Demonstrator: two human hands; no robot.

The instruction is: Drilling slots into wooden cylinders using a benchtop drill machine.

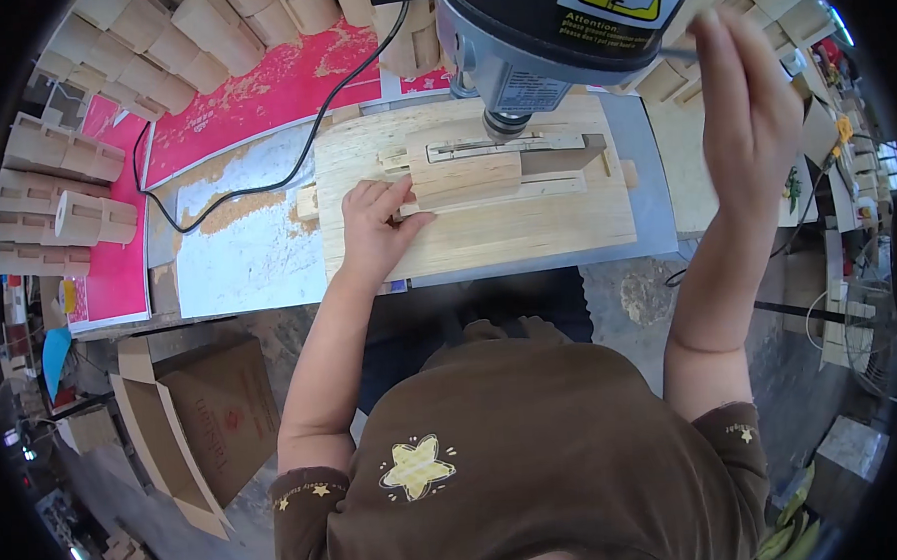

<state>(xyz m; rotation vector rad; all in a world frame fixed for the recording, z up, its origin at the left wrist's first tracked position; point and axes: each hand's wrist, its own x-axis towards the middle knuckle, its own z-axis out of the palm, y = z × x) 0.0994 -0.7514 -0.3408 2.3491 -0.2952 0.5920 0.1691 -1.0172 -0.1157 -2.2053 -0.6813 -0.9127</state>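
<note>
A pale wooden block with a rounded side [464, 179] lies in a jig on a flat wooden board [556, 225]. My left hand [374, 221] presses its fingers against the block's left end, thumb low near the board. Over the block stands a drill press [529, 51], its chuck [507, 124] right above a slotted strip [498, 148] on the block. Whether the bit touches the wood is hidden. Raised at the right, my right hand [752, 117] is closed around the end of the press's lever handle [681, 54]; the fingers cover the grip.
Rows of pale wooden blocks [174, 57] stand along the back, with more stacked blocks [60, 212] at the left. A black cable [312, 136] curves over the red sheet [260, 93] and sawdust. An open cardboard box [214, 420] sits below the table at the left.
</note>
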